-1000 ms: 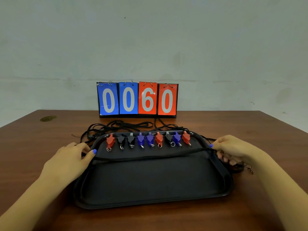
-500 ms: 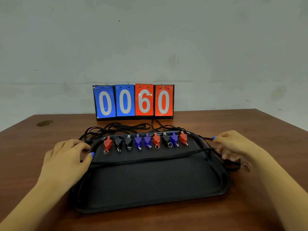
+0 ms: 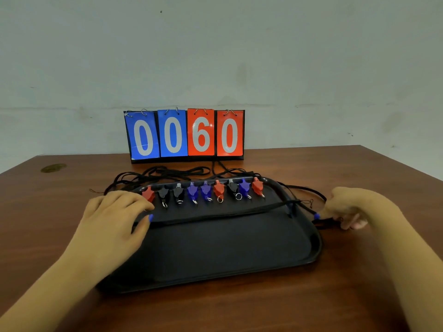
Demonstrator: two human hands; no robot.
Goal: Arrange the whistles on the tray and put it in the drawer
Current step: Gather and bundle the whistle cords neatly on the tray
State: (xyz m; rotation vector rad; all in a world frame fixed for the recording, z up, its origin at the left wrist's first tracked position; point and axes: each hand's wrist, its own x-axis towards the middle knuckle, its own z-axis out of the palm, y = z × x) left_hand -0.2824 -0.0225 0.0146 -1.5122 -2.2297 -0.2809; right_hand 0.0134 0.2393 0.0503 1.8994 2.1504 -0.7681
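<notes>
Support surface: dark reddish-brown wooden table [image 3: 311, 305], grain visible, set against a pale wall.

Directly on the table:
- Black rectangular plastic tray with rounded corners and raised rim [image 3: 317, 245], centred near the front edge, long side running left to right.
- Tangle of black cord lanyards [image 3: 167, 172], spread on the wood behind the tray's far rim and trailing round its right end.
- Black-framed flip scoreboard with two blue and two orange-red number cards reading 0 0 6 0 [image 3: 184, 135], upright at the table's far edge, behind the lanyards.
- Dull yellowish round stain or patch [image 3: 53, 167], far left corner; nature unclear.
</notes>
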